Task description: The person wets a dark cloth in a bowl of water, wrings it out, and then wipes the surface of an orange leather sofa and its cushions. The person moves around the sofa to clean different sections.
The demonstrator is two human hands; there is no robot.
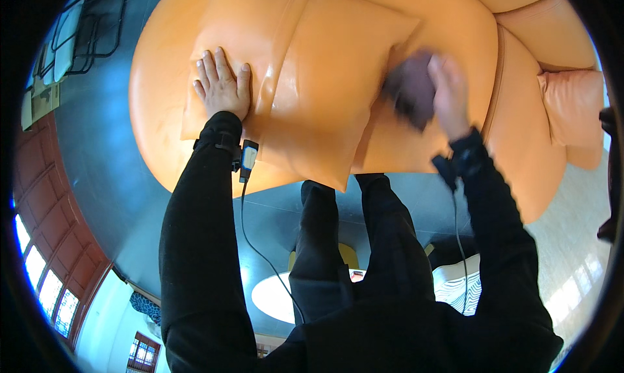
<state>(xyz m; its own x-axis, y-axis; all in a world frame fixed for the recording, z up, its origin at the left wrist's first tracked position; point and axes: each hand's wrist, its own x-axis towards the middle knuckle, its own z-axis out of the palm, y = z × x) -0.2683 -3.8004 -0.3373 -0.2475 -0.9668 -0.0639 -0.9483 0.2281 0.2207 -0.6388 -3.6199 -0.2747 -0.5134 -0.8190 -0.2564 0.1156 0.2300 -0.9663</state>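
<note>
An orange square cushion with a seam across it lies on the seat of an orange leather-like sofa. My left hand rests flat on the cushion's left part, its fingers spread. At the cushion's right edge, my right hand grips a dark purplish-grey cloth. Both the cloth and this hand are smeared by motion, so whether the cloth touches the cushion I cannot tell. A black band with a small cabled device sits on each of my wrists.
A second orange cushion leans at the sofa's right end. Top left stands a black-framed chair on the dark floor. Behind my legs are a round white table and a black-and-white patterned item.
</note>
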